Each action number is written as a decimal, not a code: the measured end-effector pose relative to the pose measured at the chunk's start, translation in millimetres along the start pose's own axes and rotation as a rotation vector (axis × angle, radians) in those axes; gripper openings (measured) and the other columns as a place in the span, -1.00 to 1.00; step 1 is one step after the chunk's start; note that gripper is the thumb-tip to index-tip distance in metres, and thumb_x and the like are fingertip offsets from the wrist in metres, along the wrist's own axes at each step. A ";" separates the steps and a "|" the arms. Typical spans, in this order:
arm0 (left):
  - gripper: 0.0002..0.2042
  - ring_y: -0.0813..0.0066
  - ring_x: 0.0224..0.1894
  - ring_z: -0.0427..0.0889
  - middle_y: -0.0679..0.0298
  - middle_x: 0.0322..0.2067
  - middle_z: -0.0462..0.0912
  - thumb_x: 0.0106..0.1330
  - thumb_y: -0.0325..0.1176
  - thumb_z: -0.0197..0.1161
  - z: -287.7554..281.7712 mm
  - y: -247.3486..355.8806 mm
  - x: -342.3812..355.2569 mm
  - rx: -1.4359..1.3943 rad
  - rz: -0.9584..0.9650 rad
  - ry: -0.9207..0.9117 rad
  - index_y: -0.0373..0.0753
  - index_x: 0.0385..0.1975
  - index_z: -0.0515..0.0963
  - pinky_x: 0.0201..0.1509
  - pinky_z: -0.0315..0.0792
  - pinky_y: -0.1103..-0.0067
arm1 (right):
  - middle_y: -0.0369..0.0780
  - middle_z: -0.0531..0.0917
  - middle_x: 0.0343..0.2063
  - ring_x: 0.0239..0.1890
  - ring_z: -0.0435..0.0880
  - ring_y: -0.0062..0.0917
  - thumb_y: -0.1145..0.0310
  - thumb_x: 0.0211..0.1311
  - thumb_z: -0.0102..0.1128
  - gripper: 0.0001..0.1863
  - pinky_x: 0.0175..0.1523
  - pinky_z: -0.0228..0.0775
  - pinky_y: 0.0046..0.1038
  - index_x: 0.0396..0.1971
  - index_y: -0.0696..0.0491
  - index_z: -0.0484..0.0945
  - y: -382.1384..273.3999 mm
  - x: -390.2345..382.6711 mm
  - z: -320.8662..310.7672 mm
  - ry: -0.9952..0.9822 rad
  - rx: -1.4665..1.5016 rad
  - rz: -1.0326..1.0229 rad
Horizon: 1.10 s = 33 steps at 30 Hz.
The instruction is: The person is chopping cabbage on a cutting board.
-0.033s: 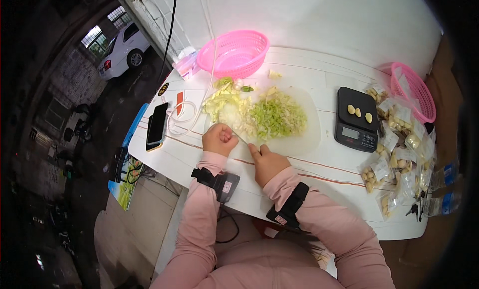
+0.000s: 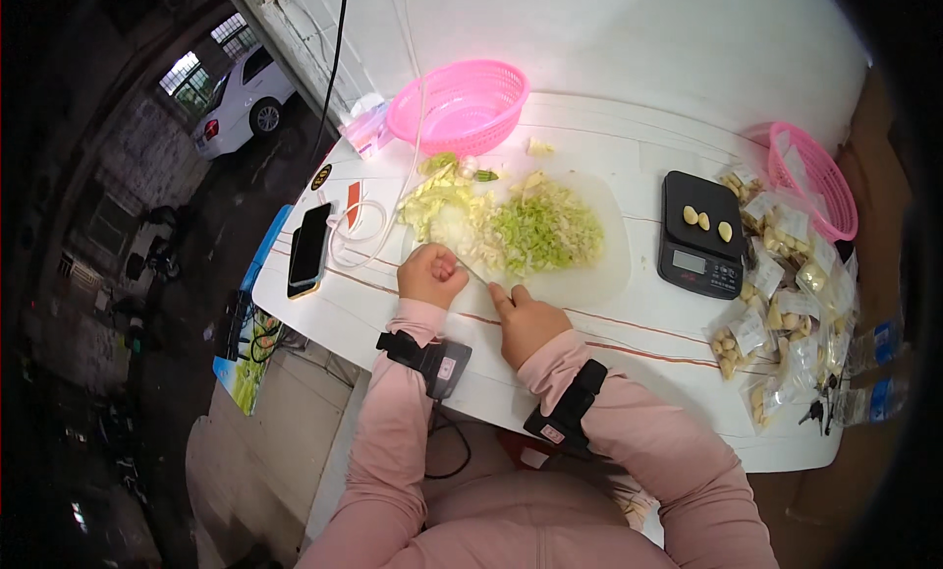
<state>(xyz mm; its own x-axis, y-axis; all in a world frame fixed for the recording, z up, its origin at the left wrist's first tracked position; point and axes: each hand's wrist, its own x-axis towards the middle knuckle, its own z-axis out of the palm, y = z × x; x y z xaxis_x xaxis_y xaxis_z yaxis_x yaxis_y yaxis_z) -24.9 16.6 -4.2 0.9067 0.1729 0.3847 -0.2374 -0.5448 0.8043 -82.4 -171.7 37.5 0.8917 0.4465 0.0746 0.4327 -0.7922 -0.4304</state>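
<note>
My right hand (image 2: 530, 323) is closed round the handle of a knife (image 2: 473, 270). Its thin blade points left toward my other hand, and most of the handle is hidden in my grip. My left hand (image 2: 432, 274) is curled into a fist at the near left edge of a translucent cutting board (image 2: 615, 264); whatever its fingers may hold is hidden. Chopped pale-green cabbage (image 2: 545, 230) lies heaped on the board beyond the knife. Larger leafy cabbage pieces (image 2: 432, 198) lie to its left, beyond my left fist.
A pink basket (image 2: 462, 142) stands at the back. To the left lie a phone (image 2: 311, 245) and a coiled white cable (image 2: 368, 210). On the right, a black kitchen scale (image 2: 699, 245) bears three garlic cloves (image 2: 703, 220), beside bagged garlic (image 2: 786, 313), another pink basket (image 2: 835, 191) and bottles (image 2: 874, 400).
</note>
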 end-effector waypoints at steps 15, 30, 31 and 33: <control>-0.81 0.58 -0.28 0.61 0.23 -0.28 0.57 0.07 -0.66 0.30 -0.4 4.7 -2.2 -0.165 0.016 -0.100 -0.39 -0.31 0.54 -0.18 0.52 0.70 | -0.13 0.51 -0.45 -0.45 0.55 -0.18 0.52 0.16 0.07 -0.61 -0.38 0.40 -0.26 0.03 0.00 0.49 23.2 6.1 19.6 0.534 0.291 0.015; -0.84 0.49 -0.41 0.64 0.21 -0.40 0.58 0.00 -0.60 0.33 2.4 -0.5 0.7 -0.066 0.137 -0.056 -0.32 -0.40 0.56 -0.32 0.53 0.65 | -0.17 0.53 -0.34 -0.48 0.63 -0.26 0.43 0.10 0.05 -0.52 -0.40 0.48 -0.26 0.10 -0.08 0.42 20.0 5.1 7.2 0.251 -0.006 0.082; -0.84 0.49 -0.41 0.64 0.21 -0.40 0.58 0.00 -0.60 0.33 1.7 -1.0 0.8 -0.065 0.136 -0.055 -0.32 -0.40 0.56 -0.32 0.53 0.65 | -0.17 0.53 -0.34 -0.48 0.63 -0.26 0.43 0.10 0.05 -0.52 -0.40 0.48 -0.26 0.10 -0.08 0.42 19.3 5.9 7.4 0.249 -0.006 0.080; -0.85 0.50 -0.43 0.63 0.22 -0.41 0.57 0.00 -0.60 0.33 1.9 -0.5 0.7 -0.063 0.137 -0.064 -0.31 -0.42 0.56 -0.34 0.52 0.65 | -0.16 0.53 -0.32 -0.47 0.63 -0.25 0.44 0.07 0.07 -0.48 -0.38 0.49 -0.26 0.12 -0.04 0.39 18.6 6.7 7.7 0.175 -0.077 0.065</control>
<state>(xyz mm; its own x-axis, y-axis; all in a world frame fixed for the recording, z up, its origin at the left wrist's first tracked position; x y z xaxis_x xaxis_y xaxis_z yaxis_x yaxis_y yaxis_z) -23.5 15.5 -5.3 0.8843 0.0463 0.4646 -0.3800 -0.5067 0.7739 -69.5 -180.3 23.0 0.9246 0.3197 0.2072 0.3765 -0.8494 -0.3699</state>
